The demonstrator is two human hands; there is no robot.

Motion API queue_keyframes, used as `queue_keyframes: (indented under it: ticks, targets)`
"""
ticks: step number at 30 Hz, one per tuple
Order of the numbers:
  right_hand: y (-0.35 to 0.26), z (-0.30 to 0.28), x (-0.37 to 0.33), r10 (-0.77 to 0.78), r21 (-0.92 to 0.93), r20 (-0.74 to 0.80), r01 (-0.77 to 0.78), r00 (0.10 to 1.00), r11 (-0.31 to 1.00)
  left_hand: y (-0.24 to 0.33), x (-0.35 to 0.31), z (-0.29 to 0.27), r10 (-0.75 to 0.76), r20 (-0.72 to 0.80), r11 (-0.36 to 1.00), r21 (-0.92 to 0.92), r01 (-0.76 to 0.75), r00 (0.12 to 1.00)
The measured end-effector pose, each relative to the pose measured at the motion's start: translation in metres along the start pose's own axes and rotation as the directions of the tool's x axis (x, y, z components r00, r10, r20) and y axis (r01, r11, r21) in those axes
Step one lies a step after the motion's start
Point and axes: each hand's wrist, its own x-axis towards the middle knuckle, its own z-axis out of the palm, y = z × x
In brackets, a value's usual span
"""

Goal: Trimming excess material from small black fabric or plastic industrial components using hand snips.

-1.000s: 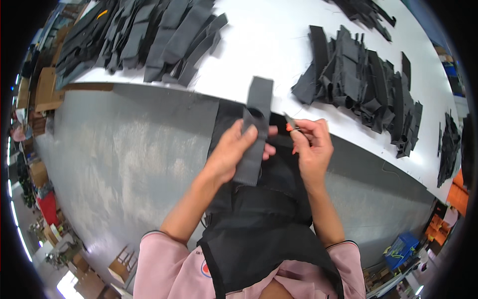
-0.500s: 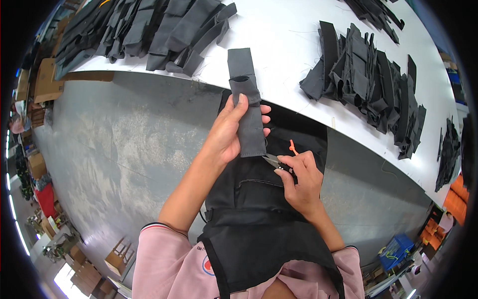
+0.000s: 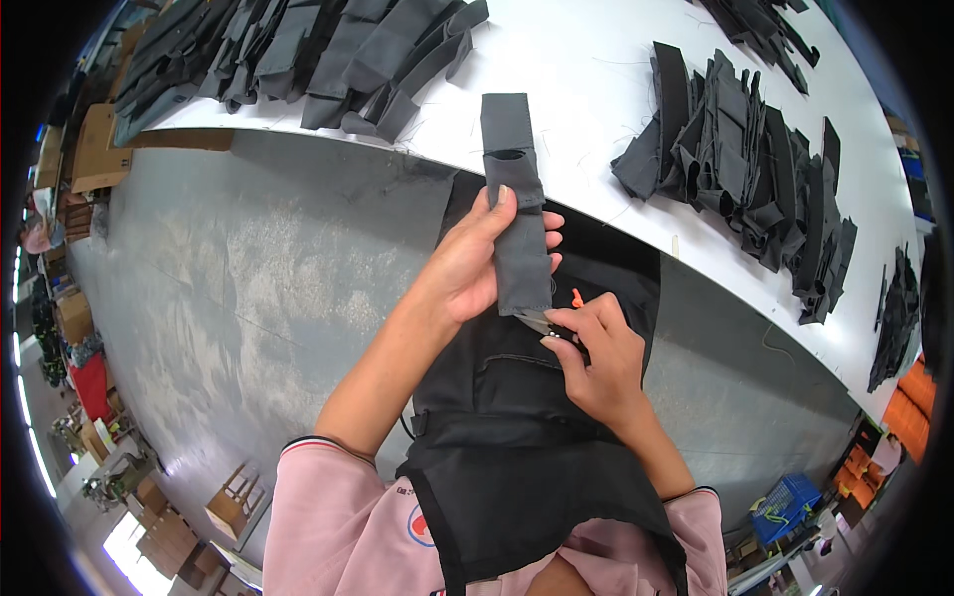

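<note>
In a workshop seen from the head camera, with clock positions read from the middle of the view, a white table (image 3: pixel 576 129) spans the top, from 11 to 3 o'clock. A heap of dark strips (image 3: pixel 368 60) lies on it at 11 o'clock, and a second bundle (image 3: pixel 730 139) at 2. Grey floor (image 3: pixel 258 268) stretches out at 9 o'clock; a blue crate (image 3: pixel 785 505) sits at 4.

Near the centre, a dark grey fabric strip (image 3: pixel 522 258) stands lengthwise toward 12 o'clock, in front of a black apron (image 3: pixel 527 497). The left hand (image 3: pixel 467 263) grips it mid-length, thumb pressed on the face, fingers wrapped behind with their tips emerging at 3 o'clock; the forearm rises from 7.

Toward 4 o'clock, the right hand (image 3: pixel 608 358) curls around a pair of snips (image 3: pixel 535 320), thumb and forefinger pinched close, the forearm slanting in from 5. The blades point to 10 o'clock at the strip's lower edge; whether they touch it cannot be told.
</note>
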Motion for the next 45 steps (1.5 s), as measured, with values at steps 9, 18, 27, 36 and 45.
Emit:
queue_keyframes:
  ticks: [9,18,27,36,45]
  targets:
    - [-0.001,0.001,0.015,-0.12,-0.039,0.122,0.125,0.985,0.991,-0.001,-0.002,0.003,-0.034,0.01,0.999,0.036,0.034,0.999]
    - [0.006,-0.01,-0.004,-0.036,0.002,0.024,0.036,0.999,0.999,0.005,-0.003,0.002,0.019,-0.001,0.998,0.053,-0.019,1.0]
    - [0.004,-0.016,0.021,0.267,0.429,0.129,-0.297,0.955,0.853,0.003,-0.006,0.007,0.098,-0.019,0.99,0.101,-0.095,0.995]
    - [0.004,0.017,0.005,-0.299,0.035,-0.081,0.302,0.951,0.953,0.002,0.001,0.015,0.095,-0.062,0.99,0.11,-0.088,0.994]
    - [-0.001,-0.004,-0.001,0.253,0.499,0.124,-0.281,0.959,0.82,-0.013,0.006,0.026,0.328,-0.106,0.901,0.334,-0.277,0.939]
